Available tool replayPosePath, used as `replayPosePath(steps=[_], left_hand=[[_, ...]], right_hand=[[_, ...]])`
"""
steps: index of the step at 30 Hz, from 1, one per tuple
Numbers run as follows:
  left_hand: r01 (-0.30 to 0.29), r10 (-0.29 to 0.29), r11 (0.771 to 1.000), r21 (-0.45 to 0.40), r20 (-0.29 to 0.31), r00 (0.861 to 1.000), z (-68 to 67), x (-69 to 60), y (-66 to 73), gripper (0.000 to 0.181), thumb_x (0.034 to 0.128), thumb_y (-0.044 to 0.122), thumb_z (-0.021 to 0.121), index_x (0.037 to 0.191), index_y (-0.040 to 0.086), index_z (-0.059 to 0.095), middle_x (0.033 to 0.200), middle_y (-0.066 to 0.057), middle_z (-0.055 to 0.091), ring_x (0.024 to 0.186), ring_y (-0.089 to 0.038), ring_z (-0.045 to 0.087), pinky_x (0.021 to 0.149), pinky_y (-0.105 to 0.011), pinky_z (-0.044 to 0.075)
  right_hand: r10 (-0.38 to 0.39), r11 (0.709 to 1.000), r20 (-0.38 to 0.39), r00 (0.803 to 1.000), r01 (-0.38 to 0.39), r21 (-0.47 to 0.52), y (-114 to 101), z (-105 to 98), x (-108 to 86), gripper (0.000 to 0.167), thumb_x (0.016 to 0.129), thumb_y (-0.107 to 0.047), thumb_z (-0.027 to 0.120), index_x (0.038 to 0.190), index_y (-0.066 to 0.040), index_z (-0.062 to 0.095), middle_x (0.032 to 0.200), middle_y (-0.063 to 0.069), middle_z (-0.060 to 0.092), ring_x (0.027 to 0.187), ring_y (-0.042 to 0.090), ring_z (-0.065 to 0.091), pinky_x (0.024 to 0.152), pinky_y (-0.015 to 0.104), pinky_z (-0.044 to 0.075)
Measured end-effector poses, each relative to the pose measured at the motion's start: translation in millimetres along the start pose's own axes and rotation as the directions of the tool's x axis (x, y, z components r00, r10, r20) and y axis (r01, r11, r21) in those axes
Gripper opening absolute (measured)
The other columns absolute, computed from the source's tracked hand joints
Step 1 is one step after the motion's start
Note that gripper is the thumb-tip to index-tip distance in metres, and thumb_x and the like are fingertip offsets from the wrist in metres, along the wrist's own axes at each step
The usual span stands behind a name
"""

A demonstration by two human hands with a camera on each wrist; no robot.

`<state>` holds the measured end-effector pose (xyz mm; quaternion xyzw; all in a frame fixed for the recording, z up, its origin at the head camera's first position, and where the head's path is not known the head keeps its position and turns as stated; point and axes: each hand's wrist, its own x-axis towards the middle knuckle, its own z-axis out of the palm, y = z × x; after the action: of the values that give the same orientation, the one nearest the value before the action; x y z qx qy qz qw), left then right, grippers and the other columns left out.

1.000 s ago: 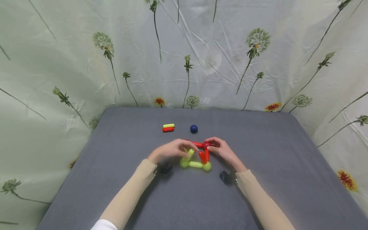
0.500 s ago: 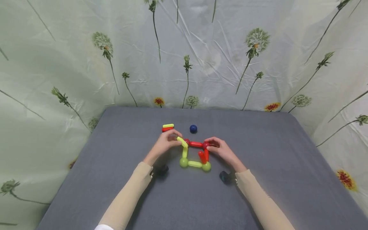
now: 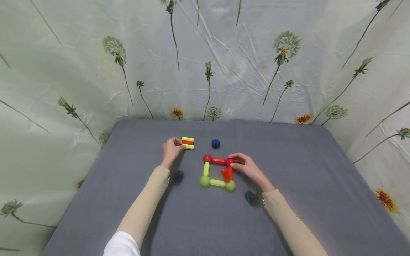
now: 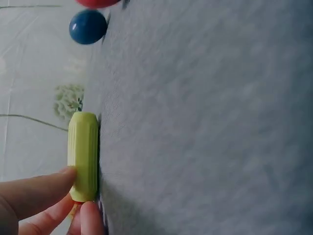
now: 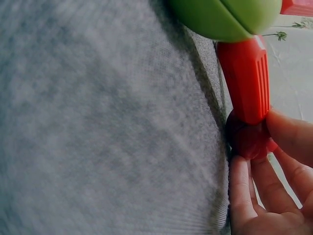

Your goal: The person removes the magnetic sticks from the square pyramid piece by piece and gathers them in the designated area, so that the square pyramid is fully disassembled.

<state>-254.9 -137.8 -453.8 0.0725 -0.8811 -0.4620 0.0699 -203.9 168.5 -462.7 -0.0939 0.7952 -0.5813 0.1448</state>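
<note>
In the head view my left hand (image 3: 172,151) has thumb and fingers around the left end of a yellow-green rod (image 3: 189,147), which lies beside a red rod (image 3: 189,142) and another yellow-green rod (image 3: 187,139). The left wrist view shows my thumb on the near rod (image 4: 84,156). My right hand (image 3: 251,171) grips the red ball (image 3: 229,162) at the back right corner of a four-sided frame. That frame has another red ball (image 3: 207,158), two green balls (image 3: 205,181) (image 3: 230,185) and rods between them. A red rod (image 3: 225,174) rises from the front right ball.
A dark blue ball (image 3: 215,143) rests on the grey table (image 3: 205,224) behind the frame. Flowered cloth (image 3: 192,64) hangs along the table's back edge and sides. A dark wrist device is near each wrist.
My left hand has carried a yellow-green rod from the frame back and left, and it now lies against the other loose rods. My right hand has stayed on the red ball.
</note>
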Motion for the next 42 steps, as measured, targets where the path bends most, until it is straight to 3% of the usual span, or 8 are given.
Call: replayPosePath(steps=[7,9,14,17,29,32,37,42], left_hand=[[-0.207,0.227,0.969,-0.135,0.150,0.962,3.9,-11.6,9.3,0.018,0.0828,0.001,0.070,0.098,-0.003,0.062,0.097,-0.018,0.061,0.085,-0.028,0.059,0.073,-0.035,0.048],[-0.267,0.349,0.925,-0.271,0.325,0.879,9.2,-23.9,19.0,0.022,0.0859,0.001,0.068,0.106,-0.004,0.061,0.106,-0.018,0.060,0.089,-0.029,0.059,0.076,-0.036,0.049],[-0.225,0.486,0.868,-0.443,0.663,0.569,29.1,-57.4,46.2,0.029,0.0903,0.007,0.064,0.119,0.005,0.061,0.117,-0.010,0.061,0.100,-0.023,0.059,0.086,-0.035,0.049],[-0.294,0.513,0.858,-0.421,0.688,0.514,40.2,-70.4,56.6,0.025,0.0882,0.006,0.067,0.112,0.009,0.064,0.110,-0.001,0.062,0.099,-0.016,0.060,0.086,-0.029,0.049],[-0.528,0.576,0.812,-0.250,0.492,0.653,58.2,-78.8,59.0,0.018,0.0808,-0.001,0.074,0.088,0.011,0.063,0.088,0.003,0.060,0.081,-0.011,0.058,0.075,-0.024,0.050],[-0.428,0.519,0.854,-0.295,0.440,0.733,46.2,-70.6,51.5,0.016,0.0811,-0.003,0.073,0.090,0.007,0.064,0.092,-0.003,0.064,0.083,-0.015,0.063,0.076,-0.028,0.052],[-0.203,0.273,0.944,-0.259,0.273,0.922,13.6,-46.1,25.5,0.017,0.0803,-0.004,0.072,0.094,0.002,0.065,0.095,-0.011,0.065,0.081,-0.023,0.065,0.072,-0.032,0.052],[-0.114,0.122,0.990,-0.077,0.101,0.987,-4.6,-23.5,1.0,0.017,0.0773,-0.003,0.075,0.089,0.000,0.063,0.090,-0.014,0.065,0.080,-0.027,0.063,0.071,-0.033,0.049]], right_hand=[[-0.008,1.000,0.006,1.000,0.008,-0.004,0,-1,-1.5,0.033,0.092,-0.010,0.063,0.124,-0.003,0.058,0.120,0.015,0.058,0.107,0.027,0.055,0.091,0.035,0.047],[-0.003,1.000,-0.001,1.000,0.003,0.002,0,-1,-1.8,0.032,0.092,-0.009,0.063,0.123,-0.003,0.058,0.119,0.014,0.059,0.107,0.026,0.055,0.092,0.035,0.047],[-0.016,1.000,-0.008,1.000,0.017,0.014,-1,-2,-2.1,0.031,0.092,-0.010,0.063,0.122,-0.003,0.059,0.117,0.013,0.060,0.105,0.027,0.056,0.093,0.037,0.046],[-0.029,0.999,-0.004,1.000,0.029,0.019,-1,-1,-1.8,0.032,0.092,-0.010,0.064,0.122,-0.003,0.058,0.116,0.013,0.060,0.104,0.027,0.056,0.092,0.036,0.047],[-0.046,0.999,0.018,0.999,0.045,0.024,-2,-5,-0.5,0.033,0.092,-0.006,0.061,0.123,0.003,0.056,0.117,0.019,0.060,0.106,0.030,0.056,0.090,0.032,0.047],[-0.027,1.000,0.020,0.999,0.027,0.013,-1,-4,0.9,0.033,0.092,-0.007,0.062,0.123,0.002,0.057,0.118,0.017,0.059,0.107,0.028,0.056,0.091,0.034,0.046],[0.002,1.000,0.015,1.000,-0.002,-0.004,1,-2,2.1,0.034,0.093,-0.009,0.062,0.125,0.000,0.057,0.122,0.017,0.057,0.108,0.028,0.054,0.093,0.038,0.045],[0.003,1.000,0.024,1.000,-0.003,-0.001,-4,0,0.2,0.035,0.093,-0.005,0.060,0.126,0.004,0.055,0.124,0.021,0.056,0.109,0.031,0.053,0.093,0.041,0.045]])
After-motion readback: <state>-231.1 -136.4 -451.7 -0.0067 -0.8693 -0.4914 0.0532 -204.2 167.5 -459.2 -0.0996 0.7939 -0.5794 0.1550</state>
